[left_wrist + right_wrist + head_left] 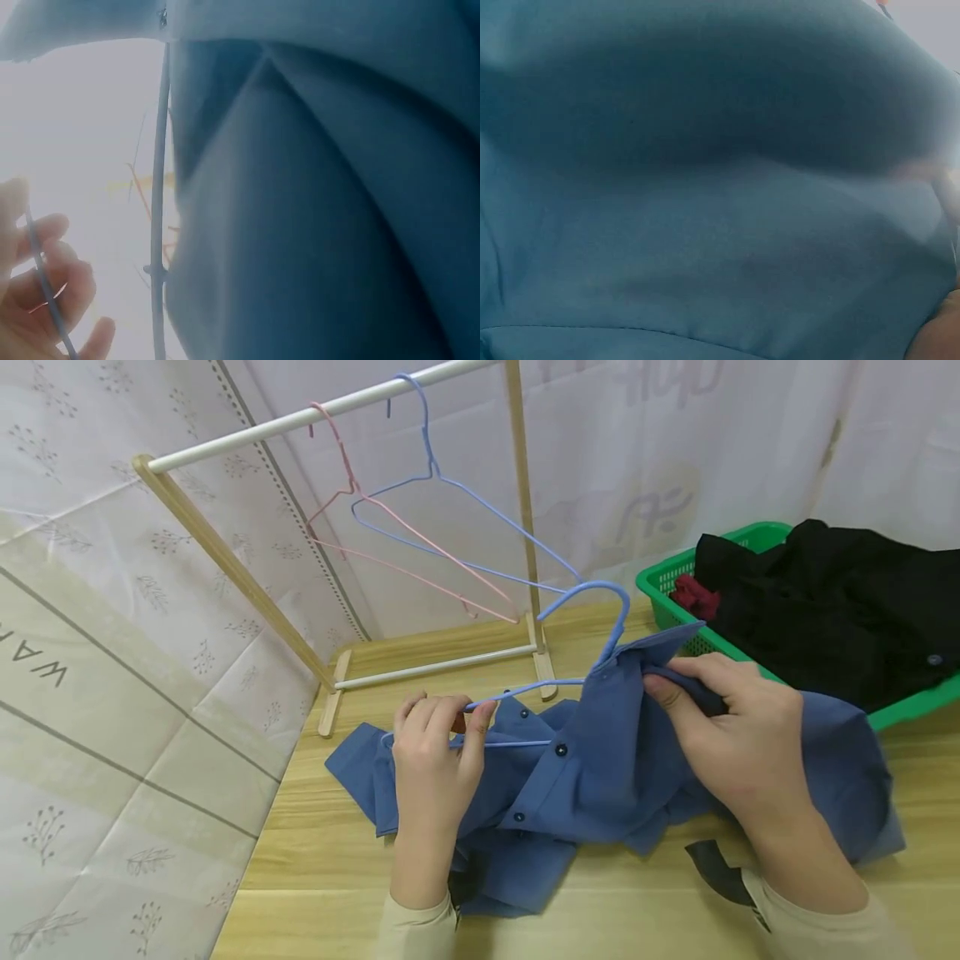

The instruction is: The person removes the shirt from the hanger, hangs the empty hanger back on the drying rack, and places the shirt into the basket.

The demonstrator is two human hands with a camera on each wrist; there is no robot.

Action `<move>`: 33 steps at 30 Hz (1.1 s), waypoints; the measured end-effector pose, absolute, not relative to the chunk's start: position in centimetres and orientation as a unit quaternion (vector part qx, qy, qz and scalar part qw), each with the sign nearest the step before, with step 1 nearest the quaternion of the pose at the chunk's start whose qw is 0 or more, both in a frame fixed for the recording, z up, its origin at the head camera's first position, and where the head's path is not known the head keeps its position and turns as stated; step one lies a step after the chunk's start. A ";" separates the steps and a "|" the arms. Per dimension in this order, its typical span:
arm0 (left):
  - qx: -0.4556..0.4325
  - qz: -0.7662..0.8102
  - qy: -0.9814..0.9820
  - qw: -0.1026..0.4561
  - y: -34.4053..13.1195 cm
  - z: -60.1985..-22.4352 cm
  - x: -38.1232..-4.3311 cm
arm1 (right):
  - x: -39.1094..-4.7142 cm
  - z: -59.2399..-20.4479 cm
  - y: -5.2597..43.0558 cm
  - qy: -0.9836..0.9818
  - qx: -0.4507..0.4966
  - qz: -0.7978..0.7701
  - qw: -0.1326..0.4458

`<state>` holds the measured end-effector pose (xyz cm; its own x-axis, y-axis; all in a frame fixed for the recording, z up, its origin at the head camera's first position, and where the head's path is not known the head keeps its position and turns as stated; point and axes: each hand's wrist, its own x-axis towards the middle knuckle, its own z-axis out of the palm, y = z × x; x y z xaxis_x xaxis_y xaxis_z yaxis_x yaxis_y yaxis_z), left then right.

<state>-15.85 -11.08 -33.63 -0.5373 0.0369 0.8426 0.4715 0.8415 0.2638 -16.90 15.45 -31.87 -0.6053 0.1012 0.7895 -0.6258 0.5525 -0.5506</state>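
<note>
A blue button-up shirt (600,777) lies bunched over the wooden table, with dark buttons down its front edge. A blue hanger (618,610) is partly inside it, its hook standing up beside the collar. My left hand (435,760) pinches the hanger's bare upper arm between thumb and fingers; the left wrist view shows the same hand (52,300) around the thin rod. My right hand (735,735) grips the shirt's fabric at the collar, thumb on top. Cloth hides the hanger's far arm. Shirt fabric (705,225) fills most of the right wrist view.
Behind the shirt stands a rack with a white rail (262,433) and wooden legs. A pink hanger (420,535) and another blue hanger (487,510) hang from it. On the right, a green basket (911,706) holds black clothing (840,602) and a dark red cloth (696,597).
</note>
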 end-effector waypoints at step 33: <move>-0.196 -0.277 -0.832 0.439 -6.9 -34.0 -16.0 | -15.8 -33.4 12.7 -0.838 0.192 0.403 0.313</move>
<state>-15.97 -6.89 -34.00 -0.5389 0.0830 0.8383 0.5680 0.7706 0.2889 -15.78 12.75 -33.39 -0.7299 -0.0692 0.6800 -0.5743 0.6015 -0.5553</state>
